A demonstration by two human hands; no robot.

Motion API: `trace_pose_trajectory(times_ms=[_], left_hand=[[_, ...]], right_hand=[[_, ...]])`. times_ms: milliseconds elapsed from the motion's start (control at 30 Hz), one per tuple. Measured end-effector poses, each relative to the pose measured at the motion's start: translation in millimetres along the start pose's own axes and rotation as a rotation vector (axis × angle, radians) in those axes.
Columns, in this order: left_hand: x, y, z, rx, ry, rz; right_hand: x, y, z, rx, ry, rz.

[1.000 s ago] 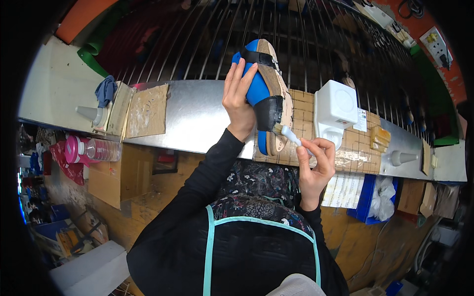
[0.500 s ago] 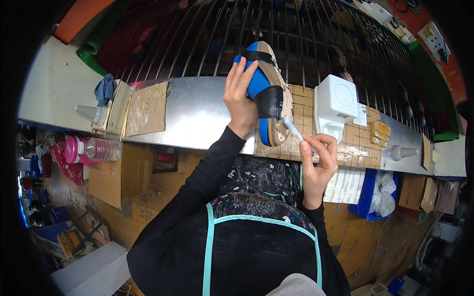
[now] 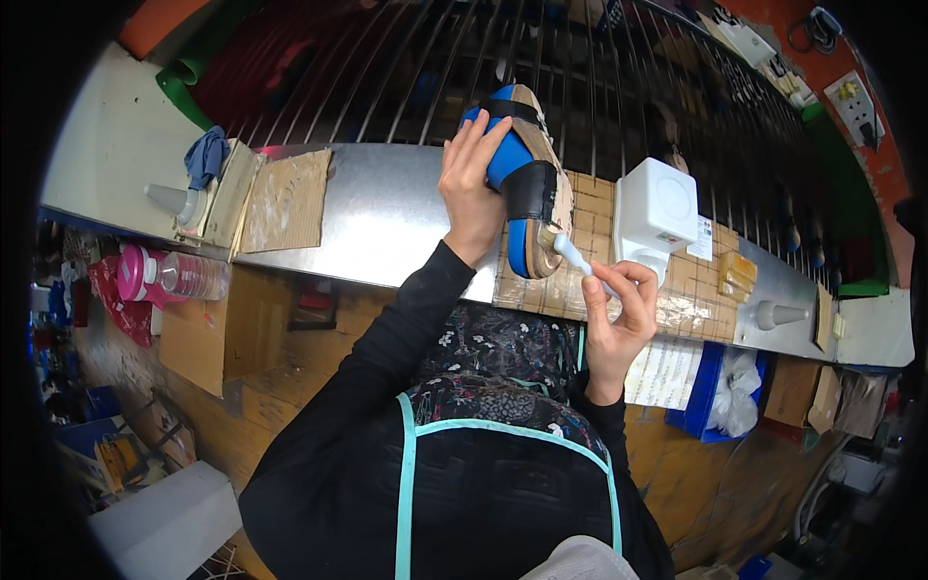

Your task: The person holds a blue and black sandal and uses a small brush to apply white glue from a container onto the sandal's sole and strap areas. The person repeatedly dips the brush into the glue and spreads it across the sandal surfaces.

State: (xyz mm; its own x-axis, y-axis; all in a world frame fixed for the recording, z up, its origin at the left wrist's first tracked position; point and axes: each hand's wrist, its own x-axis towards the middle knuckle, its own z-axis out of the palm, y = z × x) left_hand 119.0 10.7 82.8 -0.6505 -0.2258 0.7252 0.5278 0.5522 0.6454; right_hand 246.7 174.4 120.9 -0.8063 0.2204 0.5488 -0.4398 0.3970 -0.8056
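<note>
At the far left, a grey cone (image 3: 166,200) lies on its side near a crumpled blue cloth (image 3: 206,158), with a pink-lidded clear bottle (image 3: 188,275) lower down. A piece of cardboard (image 3: 285,203) rests on the metal bench (image 3: 377,198). Next, of the two hands, the left hand (image 3: 472,193) lies along the shoe (image 3: 530,188), its fingers slightly spread over the blue side, its thumb hidden. The shoe, with black straps and a tan sole, is held up over the front of the bench, toe end toward the metal bars (image 3: 440,72). A pale-handled brush (image 3: 572,254) meets the heel end of the sole, its handle pinched between thumb and fingers of the right hand (image 3: 619,314). Further right come a white container (image 3: 662,208), a yellowish block (image 3: 738,277) and another grey cone (image 3: 781,315).
</note>
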Motion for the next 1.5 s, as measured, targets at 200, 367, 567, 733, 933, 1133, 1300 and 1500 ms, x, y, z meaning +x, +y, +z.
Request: trace_pose_trajectory(times_ms=[200, 367, 567, 733, 933, 1133, 1300, 1500], left_hand=[[-0.3, 3.8, 0.8, 0.039, -0.076, -0.09], [1.6, 9.1, -1.3, 0.069, -0.155, -0.138], [6.5, 17.8, -9.4, 0.07, -0.245, -0.139], [12.3, 17.7, -19.5, -0.057, -0.339, -0.131], [14.1, 14.2, -29.5, -0.011, -0.513, -0.221], [24.4, 17.9, -39.8, 0.02, -0.825, -0.351], [29.5, 25.8, -50.3, -0.078, -0.974, -0.424], [30.2, 28.9, -53.4, -0.284, -1.196, -0.607]], right_hand=[[3.0, -0.4, -0.3, -0.001, -0.005, -0.036], [10.9, -0.4, -0.2, -0.011, -0.006, -0.091], [26.4, -1.9, 1.3, -0.019, -0.021, -0.163], [41.5, -4.7, 4.8, -0.003, -0.042, -0.229], [57.8, -7.0, 9.3, 0.023, -0.091, -0.271], [68.6, -4.7, 12.1, 0.053, -0.133, -0.294], [72.2, -3.3, 11.1, 0.057, -0.156, -0.303], [73.5, -0.3, 6.2, 0.024, -0.182, -0.313]])
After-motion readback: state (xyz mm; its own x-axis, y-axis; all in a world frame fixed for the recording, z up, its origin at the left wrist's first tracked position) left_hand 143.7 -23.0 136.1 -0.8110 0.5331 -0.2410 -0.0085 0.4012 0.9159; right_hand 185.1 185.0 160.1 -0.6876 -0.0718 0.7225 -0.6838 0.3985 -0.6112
